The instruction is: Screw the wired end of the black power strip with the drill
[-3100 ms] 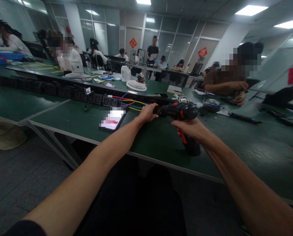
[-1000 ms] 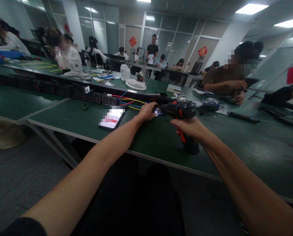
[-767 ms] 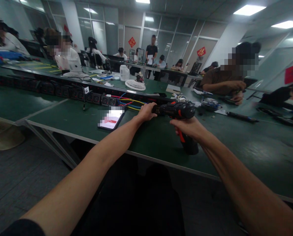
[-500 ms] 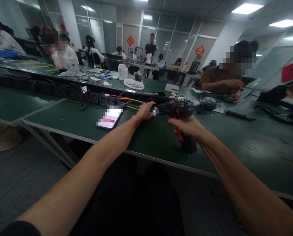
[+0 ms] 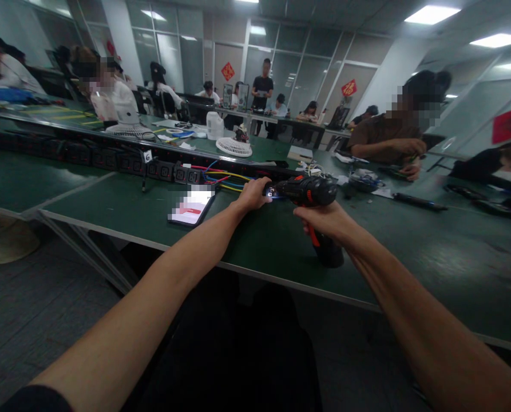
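Observation:
My right hand (image 5: 321, 220) is wrapped round the grip of a black and orange cordless drill (image 5: 310, 190). The drill points left, and a small bright light shows at its tip. Right by that tip, my left hand (image 5: 254, 193) has its fingers closed at a dark part, too small and shaded to name. Red, yellow and blue wires (image 5: 226, 174) run up to this hand from a long black power strip (image 5: 129, 164) with a row of sockets. Beside the wires a phone (image 5: 191, 209) lies with its screen lit.
Across the green table (image 5: 392, 257) stand a white jug (image 5: 214, 126) and a white fan grille (image 5: 233, 147). A bundle of cables (image 5: 364, 178) and a dark bar-shaped tool (image 5: 419, 201) lie to the right. One co-worker (image 5: 379, 134) handles something opposite; several others sit farther back.
My hands and the drill have stayed in place. The co-worker's hands at the right have shifted slightly, and the standing person at the back holds the papers higher.

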The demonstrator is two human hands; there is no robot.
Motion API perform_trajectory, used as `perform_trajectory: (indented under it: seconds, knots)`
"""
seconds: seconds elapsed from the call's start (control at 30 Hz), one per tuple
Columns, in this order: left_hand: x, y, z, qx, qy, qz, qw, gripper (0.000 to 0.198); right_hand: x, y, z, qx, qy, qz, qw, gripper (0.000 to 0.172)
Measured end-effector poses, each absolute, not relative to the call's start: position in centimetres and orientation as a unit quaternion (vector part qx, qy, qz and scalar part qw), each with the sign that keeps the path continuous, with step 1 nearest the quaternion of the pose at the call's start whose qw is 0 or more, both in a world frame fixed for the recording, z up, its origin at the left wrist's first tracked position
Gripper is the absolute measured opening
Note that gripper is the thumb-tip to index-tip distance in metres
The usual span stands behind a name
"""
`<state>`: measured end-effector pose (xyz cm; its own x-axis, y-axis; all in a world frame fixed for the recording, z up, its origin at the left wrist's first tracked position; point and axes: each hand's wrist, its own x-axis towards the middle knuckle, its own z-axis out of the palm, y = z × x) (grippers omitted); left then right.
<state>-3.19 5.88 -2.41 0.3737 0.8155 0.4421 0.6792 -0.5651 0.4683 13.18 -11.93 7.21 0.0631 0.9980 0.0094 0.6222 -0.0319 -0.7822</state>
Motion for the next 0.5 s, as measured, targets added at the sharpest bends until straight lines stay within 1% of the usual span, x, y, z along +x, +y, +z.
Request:
perform_trajectory:
  seconds: [0.1, 0.33, 0.5]
  knots:
    - [-3.14, 5.99, -2.45, 0.822, 0.456, 0.325, 0.104, 0.061, 13.26, -11.91, 7.18, -0.654, -0.62, 0.292, 0.319, 0.017]
    - [-3.06, 6.03, -2.51, 0.821, 0.46, 0.324, 0.097, 0.062, 13.08, -12.18, 7.41, -0.654, -0.619, 0.293, 0.321, 0.015]
    - [-3.1, 6.11, -2.57, 0.824, 0.454, 0.326, 0.095, 0.063, 13.01, -12.23, 7.42, -0.654, -0.618, 0.292, 0.324, 0.018]
